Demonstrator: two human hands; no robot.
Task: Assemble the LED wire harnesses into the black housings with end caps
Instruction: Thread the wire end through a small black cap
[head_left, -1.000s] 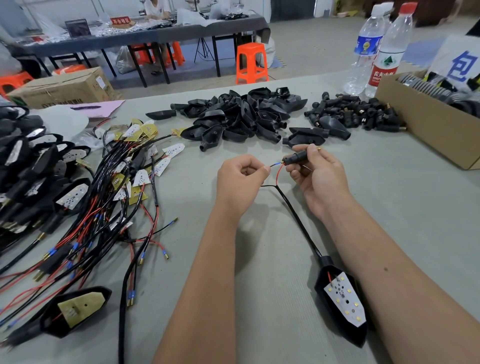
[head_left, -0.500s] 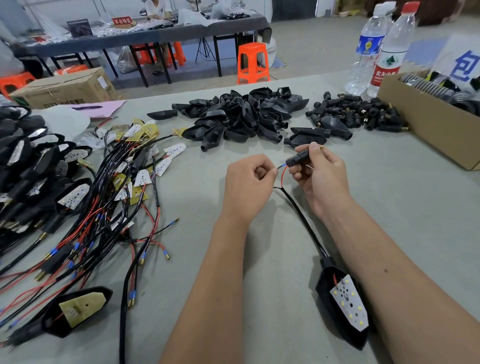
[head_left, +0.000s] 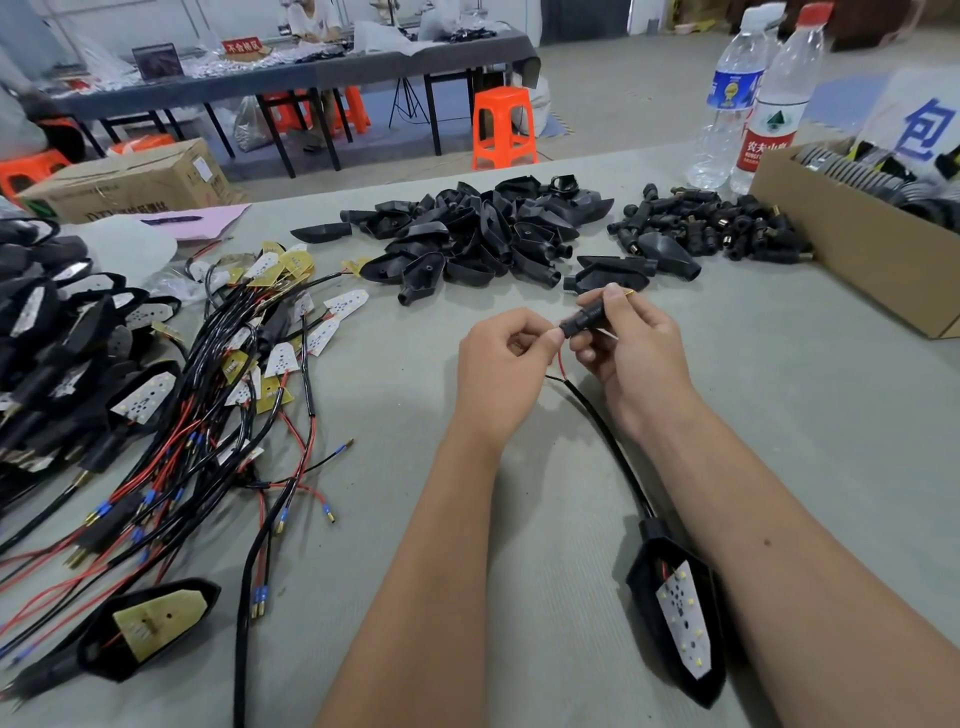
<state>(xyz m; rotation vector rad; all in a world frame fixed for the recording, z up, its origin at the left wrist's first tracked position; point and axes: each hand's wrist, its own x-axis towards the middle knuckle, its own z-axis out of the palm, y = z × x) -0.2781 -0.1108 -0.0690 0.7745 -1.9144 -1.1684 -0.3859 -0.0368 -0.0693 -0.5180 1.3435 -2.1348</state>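
Surface: grey felt-like worktable (head_left: 519, 597), workshop floor beyond with a dark table and an orange stool (head_left: 503, 127).
Far left: stack of finished units (head_left: 47, 332), black shells with white LED boards seated inside.
Left of centre: tangle of LED wire harnesses (head_left: 208, 415), thin red and black leads, blue-sleeved brass tips, loose boards at the far ends.
Near left edge: one housing with a yellowish board (head_left: 150, 623) lying face up.
Top centre: heap of empty black housings (head_left: 467, 234).
Left hand (head_left: 498, 369): fingers curled, pinching the thin lead right at the mouth of the end cap.
Right hand (head_left: 634, 348): fingers wrapped round the end cap (head_left: 584, 317), a small black plug held level; brass tip poking out past the fingertips.
Harness in work: black cable (head_left: 608, 441) running from between the hands down to a fitted housing (head_left: 675, 623) lying beside the right forearm.
Handling, as judged: leads light, limp, prone to buckling, so best pinched close to the tip; cap small, hard, likely slippery, best gripped round its body; LED board probably fragile, better left alone.
Step, as judged: feeding a lead into the cap.
Right of heap: pile of end caps (head_left: 711, 223).
Far right: cardboard box (head_left: 857, 260) holding dark ribbed parts, kind unclear; two water bottles (head_left: 753, 104) behind it.
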